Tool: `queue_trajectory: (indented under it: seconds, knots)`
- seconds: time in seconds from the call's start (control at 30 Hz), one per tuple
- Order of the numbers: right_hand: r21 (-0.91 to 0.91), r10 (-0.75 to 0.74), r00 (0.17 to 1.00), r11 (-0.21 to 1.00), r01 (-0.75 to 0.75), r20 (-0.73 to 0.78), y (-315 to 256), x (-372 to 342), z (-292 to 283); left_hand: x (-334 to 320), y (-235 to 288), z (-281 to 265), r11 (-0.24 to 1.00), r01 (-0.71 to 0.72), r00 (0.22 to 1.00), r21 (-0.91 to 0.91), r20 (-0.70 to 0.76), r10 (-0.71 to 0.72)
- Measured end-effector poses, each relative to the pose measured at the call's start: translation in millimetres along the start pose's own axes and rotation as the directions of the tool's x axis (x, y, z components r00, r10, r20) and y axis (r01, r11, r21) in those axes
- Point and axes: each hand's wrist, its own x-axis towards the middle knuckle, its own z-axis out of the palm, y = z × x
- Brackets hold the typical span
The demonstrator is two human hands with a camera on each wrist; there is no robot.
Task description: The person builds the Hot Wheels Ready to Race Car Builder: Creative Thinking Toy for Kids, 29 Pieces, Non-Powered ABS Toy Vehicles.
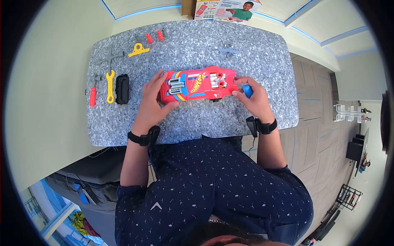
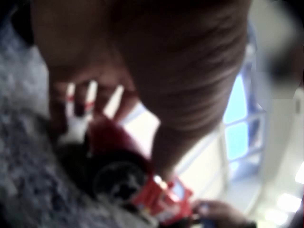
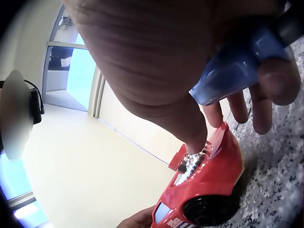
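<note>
A red toy car (image 1: 197, 86) lies lengthwise across the speckled table (image 1: 193, 119), its top with silver engine parts facing up. My left hand (image 1: 152, 98) grips its left end, thumb on the near side and fingers on the far side. At the other end my right hand (image 1: 258, 98) has its thumb and fingertips on the car body. A tool with a blue handle (image 3: 232, 71) is tucked in that same hand, a finger curled round it in the right wrist view. The tool's tip is hidden. Black wheels (image 3: 211, 210) show under the car's side.
Left of the car lie a black plastic part (image 1: 122, 89), a yellow wrench (image 1: 110, 88), a red-handled tool (image 1: 92, 96) and a grey cross-shaped wrench (image 1: 110, 59). Farther back are a yellow piece (image 1: 138, 50), red pieces (image 1: 160, 35), a blue-grey part (image 1: 230, 51) and a printed box (image 1: 223, 11).
</note>
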Motion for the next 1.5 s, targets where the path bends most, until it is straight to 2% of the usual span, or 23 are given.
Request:
queue_trajectory:
  seconds: [0.03, 0.13, 0.17, 0.23, 0.27, 0.33, 0.37, 0.43, 0.5, 0.53, 0.6, 0.63, 0.73, 0.77, 0.8, 0.87, 0.9, 1.0, 1.1, 1.2, 1.3, 1.4, 1.5]
  knots:
    - [-0.005, 0.035, 0.999, 0.999, -0.035, 0.011, -0.8, 1.8, -4.6, 2.7, 5.0, -5.5, 0.981, -0.066, 0.998, 0.181, 0.01, 0.065]
    - [-0.325, 0.123, 0.992, 0.938, -0.118, -0.004, -10.1, 22.2, -21.8, 23.7, 33.1, -1.8, 0.939, -0.154, 0.988, 0.308, 0.071, 0.139]
    - [-0.375, 0.185, 0.982, 0.909, -0.18, -0.024, -13.9, 36.2, -25.7, 27.3, 40.4, 5.8, 0.914, -0.144, 0.988, 0.38, 0.112, 0.109]
    - [-0.445, -0.086, 0.995, 0.894, 0.053, -0.055, 12.2, 67.9, -30.1, 36.2, 55.6, 19.6, 0.845, -0.14, 0.981, 0.515, 0.186, 0.049]
    - [-0.482, -0.223, 0.973, 0.86, 0.165, -0.064, 24.7, 84.0, -32.5, 39.4, 58.5, 25.7, 0.84, -0.11, 0.986, 0.532, 0.168, 0.023]
    - [-0.49, -0.263, 0.965, 0.843, 0.221, -0.017, 31.6, 111.3, -28.5, 39.8, 55.7, 38.6, 0.825, -0.047, 0.991, 0.563, 0.132, -0.034]
    - [-0.492, -0.282, 0.959, 0.834, 0.249, 0.007, 35.7, 122.3, -25.7, 38.1, 53.1, 40.5, 0.844, -0.051, 0.996, 0.535, 0.089, 0.004]
    - [-0.502, -0.207, 0.977, 0.84, 0.206, 0.055, 52.9, 140.6, -21.1, 32.7, 49.0, 40.6, 0.879, -0.059, 0.997, 0.474, -0.006, 0.071]
    - [-0.492, -0.174, 0.982, 0.85, 0.186, 0.071, 68.9, 159.9, -13.8, 28.0, 45.4, 20.6, 0.955, -0.09, 0.99, 0.281, -0.08, 0.116]
    - [-0.488, -0.148, 0.986, 0.856, 0.169, 0.082, 68.8, 166.9, -13.7, 24.3, 46.7, 11.0, 0.978, -0.106, 0.985, 0.179, -0.116, 0.128]
    - [-0.477, -0.096, 0.99, 0.868, 0.136, 0.108, 64.4, 177.2, -12.6, 20.3, 60.1, -7.0, 0.969, -0.056, 0.983, -0.241, -0.182, 0.011]
    - [-0.479, -0.083, 0.989, 0.868, 0.131, 0.12, 64.4, 180.5, -12.9, 17.2, 63.1, -13.8, 0.898, -0.039, 0.979, -0.439, -0.198, -0.054]
    - [-0.476, -0.043, 0.99, 0.873, 0.103, 0.137, 68.6, 191.0, -21.4, -2.8, 39.6, -28.3, 0.765, -0.036, 0.973, -0.643, -0.196, -0.119]
    - [-0.472, -0.023, 0.991, 0.878, 0.083, 0.132, 74.7, 194.7, -23.3, -8.7, 32.6, -21.6, 0.621, -0.098, 0.958, -0.777, -0.243, -0.153]
    - [-0.468, -0.003, 0.992, 0.881, 0.063, 0.128, 81.3, 197.3, -24.0, -14.8, 23.1, -18.1, 0.517, -0.076, 0.954, -0.852, -0.213, -0.21]
    - [-0.44, -0.113, 0.986, 0.884, 0.158, 0.126, 82.8, 194.6, -23.0, -21.8, 13.0, -20.6, 0.281, -0.041, 0.942, -0.959, -0.131, -0.309]
    - [-0.425, -0.168, 0.978, 0.882, 0.205, 0.123, 83.6, 193.0, -22.9, -23.4, 10.1, -19.5, 0.34, -0.032, 0.941, -0.94, -0.143, -0.307]
    - [-0.445, -0.154, 0.974, 0.87, 0.213, 0.166, 84.4, 188.8, -25.3, -11.5, 22.1, -20.7, 0.248, -0.068, 0.956, -0.966, -0.134, -0.26]
    - [-0.548, -0.129, 0.99, 0.824, 0.144, 0.066, 93.8, 183.9, -32.5, -8.2, 14.8, -15.3, 0.22, -0.065, 0.945, -0.973, -0.13, -0.299]
    - [-0.5, -0.17, 0.983, 0.846, 0.185, 0.076, 86.2, 173.8, -40.3, -5.7, 26.2, -21.7, 0.089, 0.007, 0.979, -0.996, -0.011, -0.202]
    - [-0.509, -0.167, 0.981, 0.839, 0.192, 0.095, 81.8, 165.1, -37.1, -5.3, 23.8, -22.0, 0.053, 0.038, 0.984, -0.998, 0.028, -0.176]
    - [-0.598, -0.078, 0.996, 0.797, 0.081, 0.03, 93.9, 166.9, -48.0, -6.6, 22.7, -12.6, 0.16, 0.034, 0.968, -0.987, -0.008, -0.252]
    - [-0.403, 0.147, 0.979, 0.894, -0.193, -0.142, 81.9, 160.7, -62.5, -5.0, 25.2, -11.6, 0.239, 0.028, 0.944, -0.971, -0.053, -0.325]
